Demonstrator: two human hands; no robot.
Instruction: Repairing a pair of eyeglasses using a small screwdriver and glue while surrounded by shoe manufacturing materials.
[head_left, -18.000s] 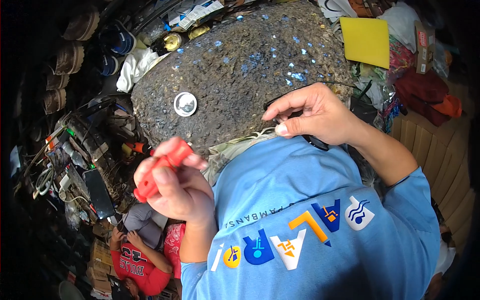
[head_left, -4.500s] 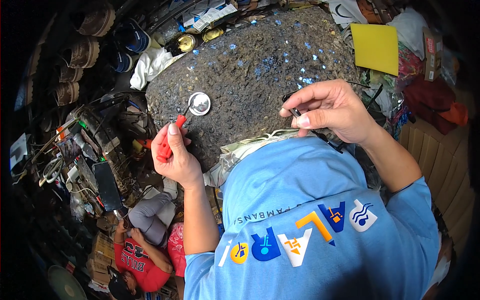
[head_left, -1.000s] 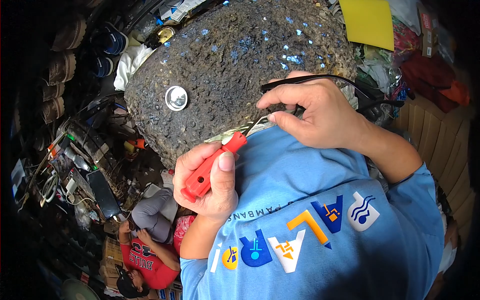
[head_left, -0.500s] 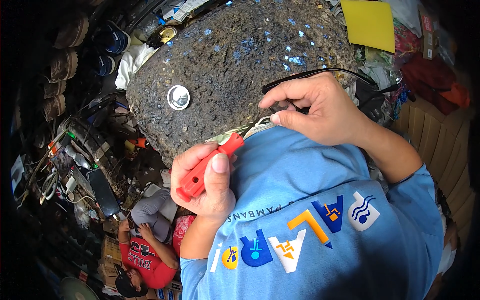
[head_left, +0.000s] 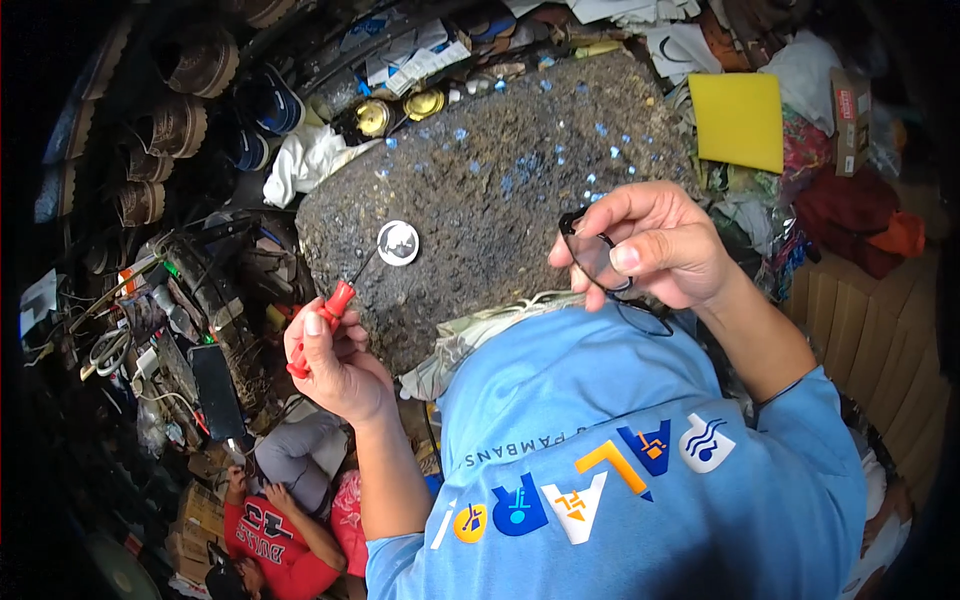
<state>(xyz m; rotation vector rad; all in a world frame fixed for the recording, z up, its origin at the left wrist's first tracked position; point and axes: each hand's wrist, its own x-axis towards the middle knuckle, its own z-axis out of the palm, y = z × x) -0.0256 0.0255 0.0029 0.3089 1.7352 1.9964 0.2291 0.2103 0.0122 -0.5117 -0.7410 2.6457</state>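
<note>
My left hand (head_left: 345, 365) is closed around a small screwdriver with a red handle (head_left: 342, 297). Its thin dark shaft points away, and the tip ends at or very near the rim of a small round dish (head_left: 398, 243), white-edged with a shiny inside. That dish lies on a rough, dark, stone-like block (head_left: 480, 230). Over the block's near right part, my right hand (head_left: 660, 245) pinches black-framed eyeglasses (head_left: 598, 262) between thumb and fingers. One lens faces up; part of the frame hangs below the hand, and fingers hide the rest.
Blue flecks dot the block. Beyond it stand two gold-coloured round tins (head_left: 424, 104), and a yellow sheet (head_left: 738, 122) lies at far right. Shoes (head_left: 200, 65) line the left side. A dark phone (head_left: 216, 390) rests among clutter; a person in red (head_left: 275, 540) sits at lower left.
My left hand has moved left and away from me, bringing the screwdriver tip to the dish. My right hand has turned the eyeglasses, so a lens shows. The whole view has shifted.
</note>
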